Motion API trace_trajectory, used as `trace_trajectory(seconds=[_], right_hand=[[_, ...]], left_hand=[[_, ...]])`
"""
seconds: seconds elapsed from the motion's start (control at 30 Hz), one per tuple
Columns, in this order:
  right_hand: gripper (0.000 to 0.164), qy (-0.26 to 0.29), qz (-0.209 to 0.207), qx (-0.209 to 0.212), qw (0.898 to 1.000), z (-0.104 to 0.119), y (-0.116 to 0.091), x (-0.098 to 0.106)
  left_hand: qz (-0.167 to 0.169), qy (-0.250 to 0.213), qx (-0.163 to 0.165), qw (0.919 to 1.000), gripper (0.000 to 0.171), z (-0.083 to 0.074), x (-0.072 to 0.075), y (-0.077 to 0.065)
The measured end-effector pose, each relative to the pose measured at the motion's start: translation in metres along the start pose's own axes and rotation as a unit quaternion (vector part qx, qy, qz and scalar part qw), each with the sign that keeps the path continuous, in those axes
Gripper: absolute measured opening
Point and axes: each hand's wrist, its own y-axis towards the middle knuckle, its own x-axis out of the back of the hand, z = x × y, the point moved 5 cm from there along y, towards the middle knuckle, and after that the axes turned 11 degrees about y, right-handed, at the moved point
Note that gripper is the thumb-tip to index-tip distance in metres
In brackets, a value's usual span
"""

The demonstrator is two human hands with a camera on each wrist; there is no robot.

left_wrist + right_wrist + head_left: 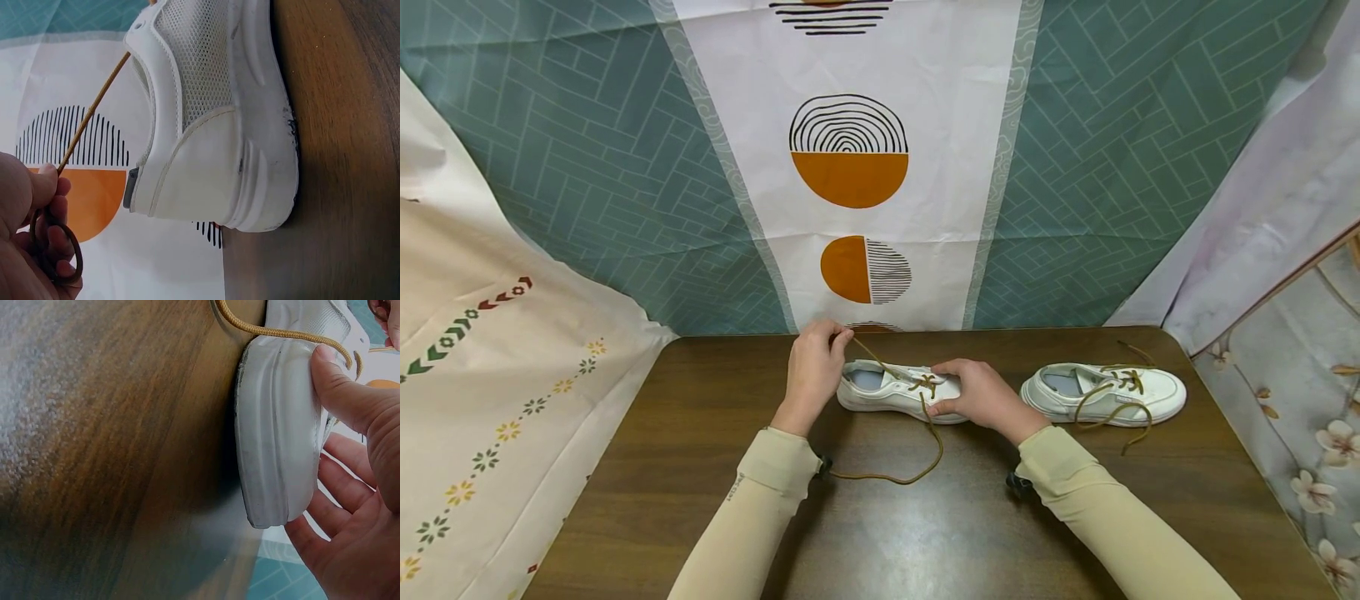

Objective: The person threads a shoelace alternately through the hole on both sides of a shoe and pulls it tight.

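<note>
A white shoe (880,400) with a mesh side stands on the table, its toe to the right. My left hand (817,367), up beyond the heel, pinches one end of a brown shoelace (872,354). The lace runs taut from the eyelets to thumb and fingers, and a loop of it hangs among the fingers in the left wrist view. My right hand (981,396) grips the toe, the thumb (328,369) on the near side and the fingers round the far side. The lace's other length (936,454) curves over the near side onto the table.
A second white shoe (1105,396) with loosely hanging brown laces stands on the right of the brown table (700,483). Behind the table's back edge hangs a patterned cloth (880,167). More cloths hang at the left (497,375) and right (1300,417).
</note>
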Motion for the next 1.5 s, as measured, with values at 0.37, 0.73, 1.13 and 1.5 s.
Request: trace_trajectory(seconds=[0.37, 0.73, 1.13, 1.5], right_hand=[[0.071, -0.025, 0.008, 0.006, 1.000, 0.002, -0.001, -0.001], [0.044, -0.100, -0.047, 0.101, 0.989, 0.062, -0.020, -0.006], [0.035, -0.196, 0.162, 0.132, 0.958, 0.080, -0.042, -0.096], [0.008, -0.072, 0.130, 0.124, 0.981, 0.079, -0.027, -0.060]], left_hand=[[0.028, 0.003, 0.024, 0.9993, 0.018, 0.011, -0.010, -0.001], [0.023, 0.020, 0.111, 0.9933, 0.022, 0.050, -0.022, -0.011], [0.049, 0.078, 0.162, 0.9826, 0.030, 0.062, -0.023, -0.018], [0.234, -0.114, 0.005, 0.9656, 0.037, -0.008, -0.010, -0.021]])
